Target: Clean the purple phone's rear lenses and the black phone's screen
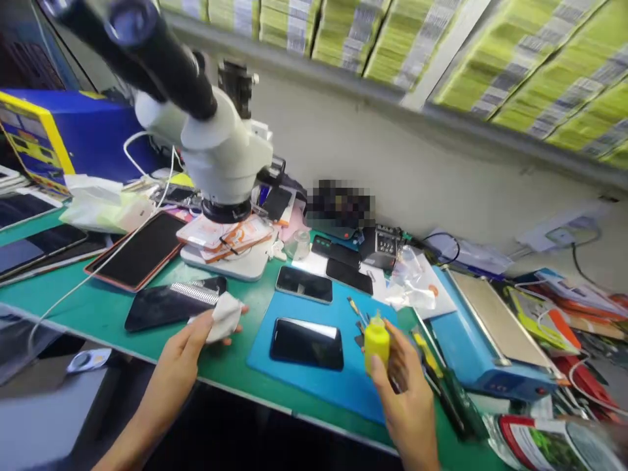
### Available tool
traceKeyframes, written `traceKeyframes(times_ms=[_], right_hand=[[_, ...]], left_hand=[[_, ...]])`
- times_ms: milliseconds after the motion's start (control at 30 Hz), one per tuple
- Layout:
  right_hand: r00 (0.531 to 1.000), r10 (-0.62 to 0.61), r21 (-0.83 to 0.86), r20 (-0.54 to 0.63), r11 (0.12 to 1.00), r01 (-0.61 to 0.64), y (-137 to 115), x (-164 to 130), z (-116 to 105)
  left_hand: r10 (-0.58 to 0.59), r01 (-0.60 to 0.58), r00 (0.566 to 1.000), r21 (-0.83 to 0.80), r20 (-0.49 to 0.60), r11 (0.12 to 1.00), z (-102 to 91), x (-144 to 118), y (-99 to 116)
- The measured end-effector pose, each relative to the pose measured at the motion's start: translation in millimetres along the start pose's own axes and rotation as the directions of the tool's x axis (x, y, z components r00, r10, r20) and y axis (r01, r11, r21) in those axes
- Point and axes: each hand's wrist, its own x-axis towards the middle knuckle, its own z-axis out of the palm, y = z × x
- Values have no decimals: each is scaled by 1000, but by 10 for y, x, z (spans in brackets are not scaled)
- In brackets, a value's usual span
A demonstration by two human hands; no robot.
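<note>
My left hand point(189, 343) is closed on a crumpled white wipe point(226, 316), above the table's front edge and beside a dark phone-shaped panel point(161, 305). In my right hand point(405, 392) is a small yellow bottle point(377, 343), held upright between thumb and fingers. Between the two hands a smartphone point(307, 345) lies face up on a blue mat point(299, 387), its dark screen reflecting light. Neither hand touches it. Just behind it lies another phone point(304, 285), partly on the mat. Fine-tipped tools point(358, 310) rest close to the bottle.
A microscope point(220, 150) rises at the back left. A tablet point(140, 252) lies left of it. On the right stand a blue flat-topped machine point(495, 320), several hand tools point(444, 379) and a jar point(544, 438). Boxes point(353, 33) fill the shelf overhead.
</note>
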Motion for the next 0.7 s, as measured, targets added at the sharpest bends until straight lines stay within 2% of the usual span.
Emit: traceKeyframes(times_ms=[133, 233, 333, 533, 700], right_hand=[[992, -127, -94, 27, 987, 129, -293, -280, 215], [961, -263, -136, 84, 952, 273, -393, -292, 321], [927, -348, -154, 142, 917, 368, -448, -219, 418], [878, -418, -199, 231, 863, 463, -491, -68, 580], [858, -438, -215, 266, 841, 496, -491, -16, 603]], left_hand=[[63, -61, 997, -45, 33, 997, 115, 94, 25], [71, -69, 996, -43, 54, 997, 197, 112, 8], [84, -83, 995, -14, 61, 996, 212, 83, 7], [84, -87, 992, 27, 96, 996, 170, 86, 7], [59, -63, 994, 30, 95, 998, 179, 121, 5]])
